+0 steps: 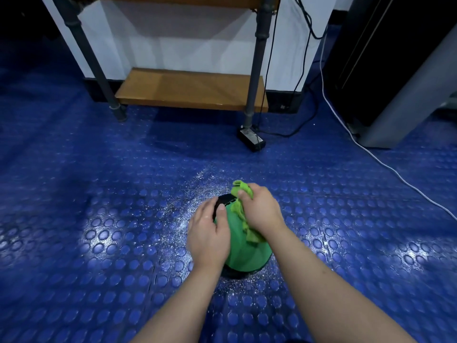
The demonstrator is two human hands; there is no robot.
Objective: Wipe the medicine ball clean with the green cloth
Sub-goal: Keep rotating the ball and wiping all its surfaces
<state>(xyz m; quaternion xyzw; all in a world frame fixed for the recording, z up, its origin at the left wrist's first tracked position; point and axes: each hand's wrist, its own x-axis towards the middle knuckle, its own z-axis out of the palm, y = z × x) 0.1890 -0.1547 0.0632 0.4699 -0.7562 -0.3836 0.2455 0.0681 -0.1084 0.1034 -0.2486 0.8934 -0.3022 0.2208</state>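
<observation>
A green and black medicine ball [243, 253] sits on the blue studded floor in the lower middle of the head view. My left hand [209, 233] lies over the ball's left side, fingers wrapped around its curve. My right hand [259, 209] grips a bunched light green cloth [241, 188] and holds it against the ball's top right. Part of the cloth hangs down over the ball under my right wrist. Both hands hide much of the ball's upper surface.
White dust [197, 184] speckles the floor around the ball. A wooden shelf [190, 89] on grey pipe legs stands at the back. A black power adapter [252, 138] and cables lie behind the ball. A white cable [385, 167] runs along the right, near a grey cabinet [405, 95].
</observation>
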